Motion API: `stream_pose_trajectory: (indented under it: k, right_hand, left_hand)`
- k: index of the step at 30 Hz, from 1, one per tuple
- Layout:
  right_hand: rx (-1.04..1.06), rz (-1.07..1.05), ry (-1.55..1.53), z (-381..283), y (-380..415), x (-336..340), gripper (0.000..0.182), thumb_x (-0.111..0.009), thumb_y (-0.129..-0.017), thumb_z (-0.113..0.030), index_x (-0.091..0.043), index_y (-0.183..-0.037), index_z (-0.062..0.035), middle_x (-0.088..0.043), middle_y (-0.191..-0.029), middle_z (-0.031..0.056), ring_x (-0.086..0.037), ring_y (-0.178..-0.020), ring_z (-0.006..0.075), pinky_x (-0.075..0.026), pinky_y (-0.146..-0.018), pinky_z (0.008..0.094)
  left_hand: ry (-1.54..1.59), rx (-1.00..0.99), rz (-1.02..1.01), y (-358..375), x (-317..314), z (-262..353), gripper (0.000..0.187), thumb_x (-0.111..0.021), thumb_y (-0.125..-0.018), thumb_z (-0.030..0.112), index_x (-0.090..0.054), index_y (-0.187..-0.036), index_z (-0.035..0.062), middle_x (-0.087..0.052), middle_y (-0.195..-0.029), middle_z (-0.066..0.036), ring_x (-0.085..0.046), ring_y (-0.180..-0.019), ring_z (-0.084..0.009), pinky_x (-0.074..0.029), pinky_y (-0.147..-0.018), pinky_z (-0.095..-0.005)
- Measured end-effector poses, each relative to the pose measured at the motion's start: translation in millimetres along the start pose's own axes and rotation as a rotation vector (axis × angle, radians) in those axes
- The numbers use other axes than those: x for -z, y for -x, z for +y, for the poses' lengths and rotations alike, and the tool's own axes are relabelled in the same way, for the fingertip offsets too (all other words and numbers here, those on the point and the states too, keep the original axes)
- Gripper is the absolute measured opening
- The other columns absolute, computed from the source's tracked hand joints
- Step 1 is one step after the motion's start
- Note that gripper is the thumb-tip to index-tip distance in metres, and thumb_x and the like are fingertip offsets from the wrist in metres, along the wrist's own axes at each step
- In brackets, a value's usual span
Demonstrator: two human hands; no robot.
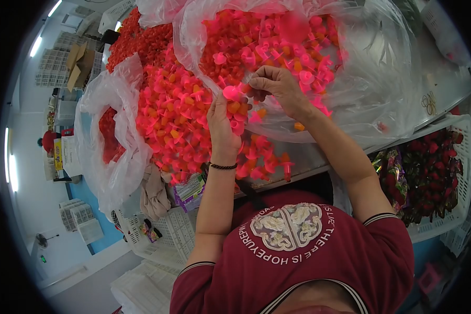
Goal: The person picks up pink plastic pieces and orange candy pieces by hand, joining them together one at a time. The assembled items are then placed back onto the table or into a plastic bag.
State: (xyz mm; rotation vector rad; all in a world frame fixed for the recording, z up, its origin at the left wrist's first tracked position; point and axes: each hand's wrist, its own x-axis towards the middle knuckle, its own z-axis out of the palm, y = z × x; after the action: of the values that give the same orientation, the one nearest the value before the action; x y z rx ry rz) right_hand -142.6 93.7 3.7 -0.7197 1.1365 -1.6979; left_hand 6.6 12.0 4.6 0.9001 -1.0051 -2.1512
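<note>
My left hand (224, 128) is closed around a few bright pink plastic pieces (232, 93), each with a round disc, some with an orange part. Thumb and fingers of my right hand (280, 90) are pinched together just beside them; what lies between the fingertips is too small to make out. Under and around both hands spreads a big heap of similar pink and orange pieces (175, 112). More of them lie in an open clear plastic bag (371, 99) behind my right hand.
Another clear bag (91, 136) with red pieces stands at the left. A white crate (463, 183) of dark red wrapped items is at the right, below the metal table (439, 97). Rubber bands (429, 103) lie on the table. White baskets (180, 230) stand lower left.
</note>
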Motion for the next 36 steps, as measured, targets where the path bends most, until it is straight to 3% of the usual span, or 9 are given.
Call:
stream_pose_trajectory:
  k: [3, 5, 9, 15, 17, 24, 26, 33, 36]
  right_hand:
    - [-0.025, 0.027, -0.012, 5, -2, 0, 0.021, -0.060, -0.091, -0.022, -0.061, -0.087, -0.0014, -0.065, -0.078, 0.0056, -0.058, -0.065, 0.0098, -0.047, -0.061, 0.0241]
    - [-0.005, 0.056, 0.048, 10, -3, 1, 0.022, -0.059, -0.092, -0.023, -0.060, -0.087, -0.0014, -0.065, -0.078, 0.0057, -0.058, -0.066, 0.0093, -0.047, -0.061, 0.0239]
    - [0.043, 0.125, 0.079, 11, -2, -2, 0.023, -0.058, -0.093, -0.023, -0.058, -0.085, -0.0017, -0.065, -0.077, 0.0056, -0.057, -0.066, 0.0076, -0.047, -0.062, 0.0230]
    - [0.023, 0.197, -0.007, 11, 0, -4, 0.022, -0.058, -0.093, -0.022, -0.057, -0.083, -0.0032, -0.066, -0.078, 0.0056, -0.055, -0.065, 0.0071, -0.045, -0.061, 0.0223]
    - [0.049, 0.201, -0.030, 10, 0, -4, 0.022, -0.058, -0.093, -0.022, -0.057, -0.082, -0.0033, -0.066, -0.078, 0.0055, -0.055, -0.064, 0.0071, -0.045, -0.061, 0.0223]
    - [0.110, 0.190, 0.042, 10, 1, -5, 0.023, -0.057, -0.093, -0.022, -0.056, -0.082, -0.0025, -0.063, -0.075, 0.0037, -0.054, -0.064, 0.0067, -0.045, -0.061, 0.0219]
    - [0.114, 0.186, 0.063, 10, 0, -4, 0.023, -0.057, -0.093, -0.022, -0.056, -0.082, -0.0024, -0.063, -0.074, 0.0034, -0.054, -0.065, 0.0066, -0.045, -0.061, 0.0219]
    - [0.135, 0.205, 0.109, 18, 0, -6, 0.023, -0.057, -0.093, -0.024, -0.055, -0.083, -0.0032, -0.060, -0.075, 0.0022, -0.055, -0.067, 0.0065, -0.045, -0.062, 0.0221]
    - [0.154, 0.106, 0.058, 19, 2, -11, 0.025, -0.056, -0.094, -0.026, -0.053, -0.082, -0.0043, -0.054, -0.076, 0.0003, -0.052, -0.067, 0.0061, -0.043, -0.061, 0.0227]
  left_hand:
    - [-0.004, -0.095, -0.067, 2, -1, 1, 0.024, -0.052, -0.096, 0.024, -0.057, -0.106, 0.0036, -0.065, -0.091, -0.010, -0.066, -0.078, -0.0205, -0.055, -0.065, -0.0309]
    - [0.052, -0.168, -0.108, 0, 1, -1, 0.020, -0.051, -0.095, 0.013, -0.053, -0.112, 0.0026, -0.065, -0.099, -0.013, -0.067, -0.081, -0.0236, -0.056, -0.068, -0.0336]
    - [0.084, -0.172, -0.131, 0, 0, -1, 0.019, -0.053, -0.093, 0.009, -0.053, -0.110, 0.0024, -0.065, -0.101, -0.013, -0.067, -0.083, -0.0226, -0.057, -0.073, -0.0348]
    - [-0.108, -0.312, -0.144, 4, -11, -2, 0.022, -0.054, -0.091, 0.007, -0.052, -0.113, 0.0021, -0.063, -0.105, -0.011, -0.065, -0.083, -0.0158, -0.057, -0.075, -0.0337]
    - [-0.112, -0.322, -0.184, 9, -15, 0, 0.023, -0.053, -0.090, 0.002, -0.053, -0.113, 0.0020, -0.060, -0.103, -0.004, -0.061, -0.081, -0.0104, -0.053, -0.075, -0.0258]
    - [-0.086, -0.334, -0.120, 4, -13, -5, 0.023, -0.055, -0.090, 0.003, -0.053, -0.112, 0.0018, -0.060, -0.101, -0.003, -0.061, -0.081, -0.0097, -0.052, -0.074, -0.0242]
    - [-0.111, -0.354, -0.107, 1, -10, -7, 0.021, -0.055, -0.090, 0.006, -0.053, -0.111, 0.0019, -0.063, -0.101, -0.008, -0.064, -0.083, -0.0144, -0.056, -0.073, -0.0308]
    - [-0.107, -0.326, -0.161, 3, -10, -6, 0.020, -0.056, -0.091, 0.008, -0.054, -0.110, 0.0016, -0.064, -0.101, -0.009, -0.065, -0.083, -0.0152, -0.056, -0.071, -0.0298]
    - [-0.101, -0.301, -0.146, 6, -16, 0, 0.017, -0.054, -0.091, 0.004, -0.055, -0.107, 0.0017, -0.061, -0.114, -0.008, -0.062, -0.080, -0.0107, -0.052, -0.074, -0.0245]
